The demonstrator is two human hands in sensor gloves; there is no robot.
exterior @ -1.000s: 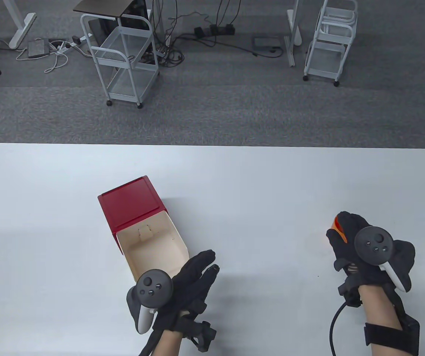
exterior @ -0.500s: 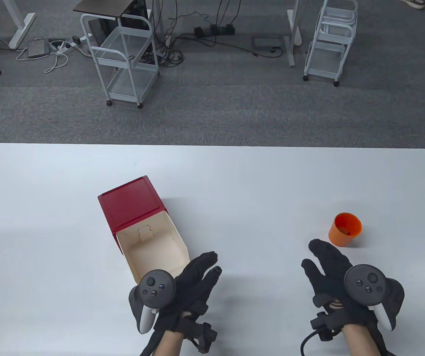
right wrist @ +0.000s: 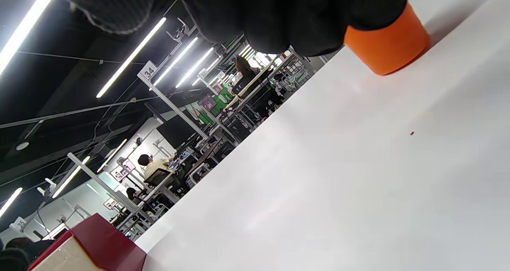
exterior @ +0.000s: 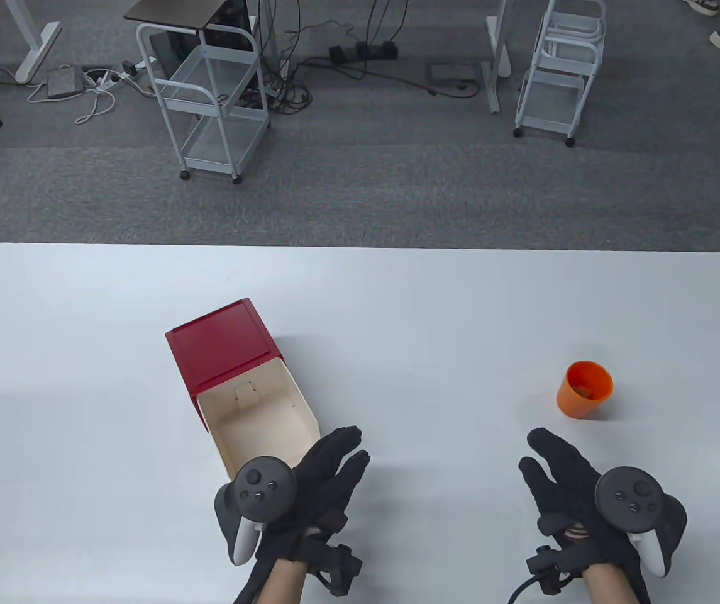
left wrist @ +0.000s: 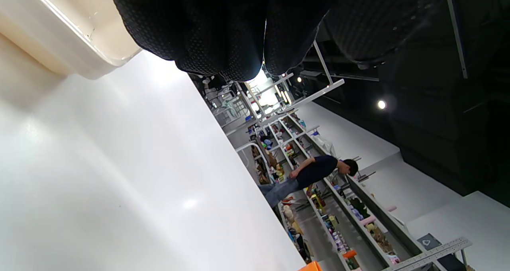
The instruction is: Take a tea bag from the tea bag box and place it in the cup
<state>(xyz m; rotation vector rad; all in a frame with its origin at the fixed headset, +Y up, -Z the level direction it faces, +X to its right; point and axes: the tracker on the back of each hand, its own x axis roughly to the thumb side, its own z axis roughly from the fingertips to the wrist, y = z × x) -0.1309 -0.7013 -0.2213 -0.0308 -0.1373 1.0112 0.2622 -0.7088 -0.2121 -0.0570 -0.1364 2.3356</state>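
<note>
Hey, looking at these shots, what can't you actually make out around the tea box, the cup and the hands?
- Cup contents: table view, something brownish inside, too small to identify.
- Tea bag box near corner: table view, hidden by left hand.
- Cup top: right wrist view, covered by right hand fingers.

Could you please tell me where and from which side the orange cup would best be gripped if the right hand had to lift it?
Grip the orange cup around its side wall, about midway up, coming from the near side where the right hand lies open just short of it. The cup stands upright on the table with its mouth open upward, so a thumb-and-fingers wrap would probably keep it level and leave the mouth clear.
</note>
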